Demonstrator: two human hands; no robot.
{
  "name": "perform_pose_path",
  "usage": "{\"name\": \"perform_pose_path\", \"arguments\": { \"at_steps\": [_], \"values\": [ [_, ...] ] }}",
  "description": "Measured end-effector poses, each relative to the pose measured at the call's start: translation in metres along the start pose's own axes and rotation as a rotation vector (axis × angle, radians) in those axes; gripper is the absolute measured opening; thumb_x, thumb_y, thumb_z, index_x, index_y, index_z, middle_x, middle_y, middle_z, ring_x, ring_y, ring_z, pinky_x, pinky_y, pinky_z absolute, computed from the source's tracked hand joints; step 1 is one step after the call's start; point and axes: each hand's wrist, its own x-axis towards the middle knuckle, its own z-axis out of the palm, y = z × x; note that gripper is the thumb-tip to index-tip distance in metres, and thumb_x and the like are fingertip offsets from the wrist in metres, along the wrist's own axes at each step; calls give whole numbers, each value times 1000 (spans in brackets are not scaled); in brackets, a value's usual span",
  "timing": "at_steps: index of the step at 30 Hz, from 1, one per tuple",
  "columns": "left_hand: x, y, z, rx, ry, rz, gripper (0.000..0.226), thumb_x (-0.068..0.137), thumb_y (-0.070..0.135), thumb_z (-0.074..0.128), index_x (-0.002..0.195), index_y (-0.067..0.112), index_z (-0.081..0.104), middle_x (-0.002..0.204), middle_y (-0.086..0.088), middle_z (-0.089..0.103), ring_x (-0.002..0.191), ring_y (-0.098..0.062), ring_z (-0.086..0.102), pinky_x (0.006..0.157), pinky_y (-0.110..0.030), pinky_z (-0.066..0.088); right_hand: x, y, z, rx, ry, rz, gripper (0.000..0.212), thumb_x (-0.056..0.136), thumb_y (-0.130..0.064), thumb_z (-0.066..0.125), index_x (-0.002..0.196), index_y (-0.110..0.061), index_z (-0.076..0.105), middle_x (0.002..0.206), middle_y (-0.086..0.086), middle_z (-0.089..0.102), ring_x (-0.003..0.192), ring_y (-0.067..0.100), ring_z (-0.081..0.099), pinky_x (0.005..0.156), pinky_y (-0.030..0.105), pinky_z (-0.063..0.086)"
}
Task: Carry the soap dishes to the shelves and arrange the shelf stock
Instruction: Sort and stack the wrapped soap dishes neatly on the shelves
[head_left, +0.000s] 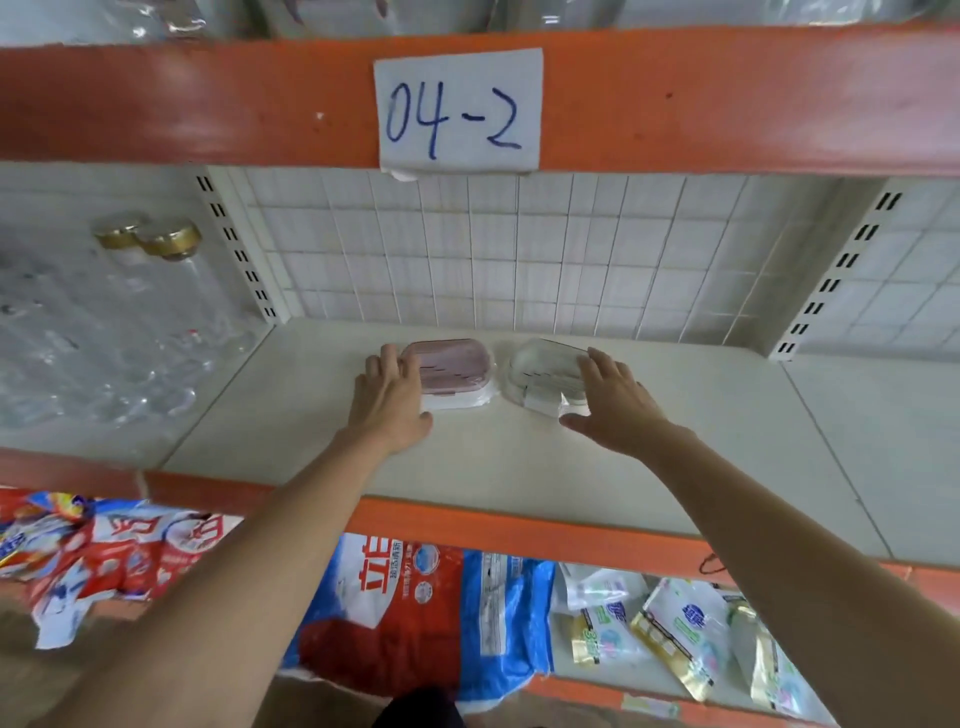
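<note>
1. My left hand (388, 402) lies flat, fingers straight, against the pink soap dish (451, 366); my right hand (618, 405) rests open on the clear soap dish (543, 376).
2. Both dishes sit side by side, mid-shelf (675, 441), under the "04-2" label (458, 110).
3. I judge them light, rigid plastic in slippery wrap; I'd grip the long sides.
4. The clear dish's outline is hard to trace, and my right fingertips hide its edge.

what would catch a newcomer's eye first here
The handwritten label reading 04-2 on the orange beam at the top stands out most. Below it, two hands reach onto the pale shelf: the left hand touches a pink dish and the right hand a clear dish, side by side.
</note>
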Motion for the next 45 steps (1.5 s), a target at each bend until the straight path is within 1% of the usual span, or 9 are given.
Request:
{"name": "perform_pose_path", "arguments": {
  "at_steps": [3,6,12,18,24,31,37,40,45],
  "values": [
    [-30,8,-23,1,-163,73,41,90,27,57,125,8,48,138,-10,35,124,-30,39,95,-41,44,-27,-15,-16,-27,-66,-76,57,89,-36,61,135,-9,38,138,9,40,125,27,38,98,38,40],
    [-60,19,-55,23,-257,120,33,92,26,54,119,8,53,128,-9,50,113,-28,52,89,-38,47,-55,-27,-40,-18,-183,-112,45,92,-33,57,128,-10,44,128,8,52,119,25,48,93,35,41],
    [-116,43,-126,95,-316,162,33,92,31,54,118,11,52,120,-7,53,105,-25,55,78,-33,42,-106,-44,-100,-127,-313,-232,45,93,-35,55,128,-9,45,122,9,53,115,25,50,91,36,45],
    [-161,52,-187,56,-435,161,39,92,40,54,121,15,51,123,-6,51,112,-25,52,90,-35,43,-164,-57,-151,-59,-388,-267,57,91,-37,58,138,-11,39,129,7,50,119,23,48,97,34,42],
    [-215,60,-251,-1,-370,225,38,91,40,57,121,17,53,123,-4,53,110,-23,53,85,-31,42,-227,-79,-210,25,-356,-240,59,88,-40,63,137,-14,41,129,5,52,117,21,51,97,32,41],
    [-249,66,-340,-87,-178,271,23,90,39,57,105,22,57,103,5,53,101,-21,54,80,-29,42,-277,-96,-293,63,-207,-206,56,85,-40,67,131,-15,47,125,2,55,111,19,54,94,29,43],
    [-240,74,-395,-255,-30,228,25,85,38,64,102,21,60,107,0,61,99,-20,58,89,-35,48,-280,-99,-351,21,-41,-211,48,89,-31,63,130,-12,47,124,6,55,109,20,54,93,32,44],
    [-231,78,-414,-360,33,235,20,86,35,66,96,19,61,98,1,62,96,-19,60,87,-34,49,-268,-98,-372,-20,17,-208,48,89,-29,63,131,-13,47,125,5,55,110,21,55,92,32,44],
    [-203,79,-439,-272,87,247,23,87,33,66,91,11,65,86,-6,62,83,-21,58,77,-31,46,-235,-90,-402,-82,81,-229,50,89,-30,62,133,-12,45,126,6,54,113,22,53,93,34,45]
  ]
}}
